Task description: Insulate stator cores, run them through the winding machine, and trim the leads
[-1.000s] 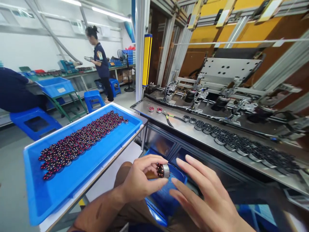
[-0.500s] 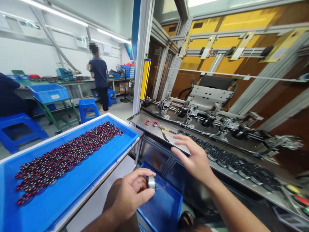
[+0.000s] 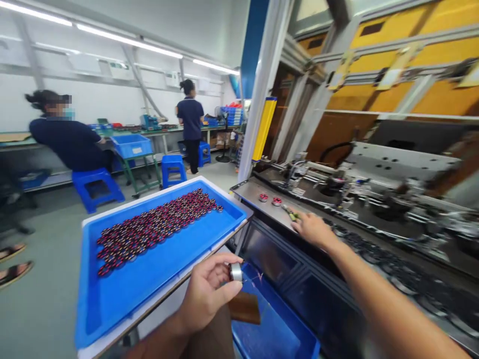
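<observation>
While your left hand [image 3: 207, 289] pinches a silver-rimmed part [image 3: 235, 271], the pliers [image 3: 294, 215], slanting far left, lie at your nearer right hand [image 3: 313, 229], its grip unclear.

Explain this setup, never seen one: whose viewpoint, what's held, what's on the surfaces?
No robot here: a person works with two bare hands, seen from a single head-worn camera looking forward and down. The left hand holds a silver-sided cylindrical part. The right hand is at the green-handled pliers on the metal ledge; whether it grips them isn't clear. Also on that ledge are two red-topped round parts and many dark round parts. The blue tray holds black-and-red round parts, packed closely together. Behind the ledge is a machine.
</observation>
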{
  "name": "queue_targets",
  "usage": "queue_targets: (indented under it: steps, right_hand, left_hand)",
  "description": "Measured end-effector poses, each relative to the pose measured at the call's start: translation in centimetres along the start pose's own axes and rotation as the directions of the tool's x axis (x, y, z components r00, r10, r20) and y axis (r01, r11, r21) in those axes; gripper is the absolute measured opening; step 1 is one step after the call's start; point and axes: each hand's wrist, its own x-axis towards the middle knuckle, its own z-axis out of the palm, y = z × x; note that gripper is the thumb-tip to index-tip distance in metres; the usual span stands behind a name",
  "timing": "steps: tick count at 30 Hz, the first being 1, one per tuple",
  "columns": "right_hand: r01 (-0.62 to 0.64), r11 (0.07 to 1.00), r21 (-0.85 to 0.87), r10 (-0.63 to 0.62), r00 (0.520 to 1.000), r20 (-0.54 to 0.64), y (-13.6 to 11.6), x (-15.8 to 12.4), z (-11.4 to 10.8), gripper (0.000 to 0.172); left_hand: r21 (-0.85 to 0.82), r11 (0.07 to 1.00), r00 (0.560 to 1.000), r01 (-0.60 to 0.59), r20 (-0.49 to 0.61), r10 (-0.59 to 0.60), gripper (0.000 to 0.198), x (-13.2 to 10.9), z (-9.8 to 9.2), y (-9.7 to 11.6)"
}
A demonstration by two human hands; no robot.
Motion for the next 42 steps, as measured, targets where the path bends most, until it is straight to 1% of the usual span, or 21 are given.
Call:
queue_targets:
  steps: [3,5,6,8,10,12,13,14,15,16,17,19,21,24,27,28,33,38,42]
  right_hand:
    - [0.017,0.985,0.17,-0.017,1.0,-0.002,1.1,0.3,-0.5,0.033]
    - [0.02,0.953,0.303,-0.013,1.0,-0.027,1.6,0.0,-1.3,0.028]
    - [0.022,0.926,0.376,-0.006,0.999,-0.044,1.8,-0.5,-1.8,0.031]
    - [0.029,0.846,0.533,0.014,0.997,-0.076,2.0,-2.6,-2.7,0.043]
    - [0.045,0.737,0.674,0.025,0.995,-0.095,1.9,-6.3,-2.9,0.056]
    - [0.058,0.6,0.798,0.019,0.996,-0.086,1.3,-11.7,-2.2,0.063]
    - [0.059,0.522,0.851,0.01,0.997,-0.076,0.8,-14.8,-1.6,0.062]
    - [0.053,0.383,0.922,-0.003,0.998,-0.056,0.1,-18.0,-0.9,0.058]
    - [0.047,0.279,0.959,-0.023,0.999,-0.043,-0.7,-21.2,-0.1,0.054]
    - [0.058,0.231,0.971,0.001,0.998,-0.06,-1.6,-24.1,0.6,0.053]
    - [0.071,0.219,0.973,0.013,0.997,-0.076,-2.4,-26.6,1.3,0.052]
    - [0.112,0.268,0.957,0.016,0.993,-0.12,-3.7,-30.4,2.3,0.05]
    - [0.167,0.343,0.924,0.01,0.983,-0.181,-4.3,-32.4,2.8,0.05]
    - [0.262,0.468,0.844,-0.014,0.957,-0.29,-4.3,-33.2,2.8,0.052]
    - [0.313,0.567,0.762,-0.043,0.935,-0.353,-4.0,-33.0,2.6,0.054]
    - [0.32,0.581,0.748,-0.05,0.932,-0.359,-4.0,-32.8,2.6,0.055]
    - [0.332,0.596,0.731,-0.091,0.932,-0.35,-4.4,-32.3,2.7,0.053]
    - [0.336,0.643,0.688,-0.087,0.925,-0.371,-4.5,-32.2,2.6,0.052]
    - [0.329,0.647,0.688,-0.084,0.927,-0.364,-4.6,-32.2,2.4,0.051]
  left_hand:
    - [-0.031,0.999,1.0,-0.031,0.006,0.031,0.032,0.0,0.5,0.9]
    - [-0.037,0.999,0.999,-0.038,0.022,0.038,0.034,-0.1,0.9,1.2]
    - [-0.037,0.999,0.999,-0.035,0.031,0.036,0.034,-0.2,1.1,1.2]
    - [-0.032,0.999,0.999,-0.022,0.048,0.023,0.034,-0.5,1.7,1.0]
    - [-0.032,0.999,0.998,0.001,0.069,0.001,0.033,-0.6,2.4,0.7]
    - [-0.033,0.999,0.994,0.028,0.104,-0.025,0.034,-0.7,3.2,0.3]
    - [-0.033,0.999,0.991,0.044,0.128,-0.039,0.035,-0.7,3.6,0.1]
    - [-0.03,0.998,0.987,0.06,0.151,-0.055,0.035,-0.7,4.0,-0.1]
    - [-0.027,0.997,0.983,0.075,0.171,-0.07,0.035,-0.6,4.5,-0.3]
    - [-0.024,0.996,0.978,0.091,0.188,-0.085,0.035,-0.6,5.0,-0.5]
    - [-0.024,0.994,0.974,0.107,0.205,-0.1,0.035,-0.6,5.5,-0.7]
    - [-0.034,0.991,0.963,0.133,0.24,-0.121,0.034,-0.6,6.6,-1.1]
    - [-0.048,0.986,0.95,0.157,0.281,-0.137,0.034,-0.7,7.6,-1.5]
    - [-0.051,0.98,0.931,0.194,0.323,-0.168,0.035,-1.0,8.6,-1.9]
    - [-0.031,0.975,0.92,0.219,0.338,-0.196,0.034,-1.4,8.9,-2.1]
    - [-0.028,0.975,0.919,0.222,0.339,-0.199,0.034,-1.4,8.8,-2.1]
    - [-0.046,0.979,0.925,0.201,0.339,-0.174,0.032,-1.6,8.1,-2.0]
    - [-0.034,0.978,0.931,0.207,0.315,-0.186,0.032,-1.8,7.9,-2.0]
    - [-0.006,0.975,0.933,0.222,0.293,-0.21,0.033,-1.8,7.8,-2.0]
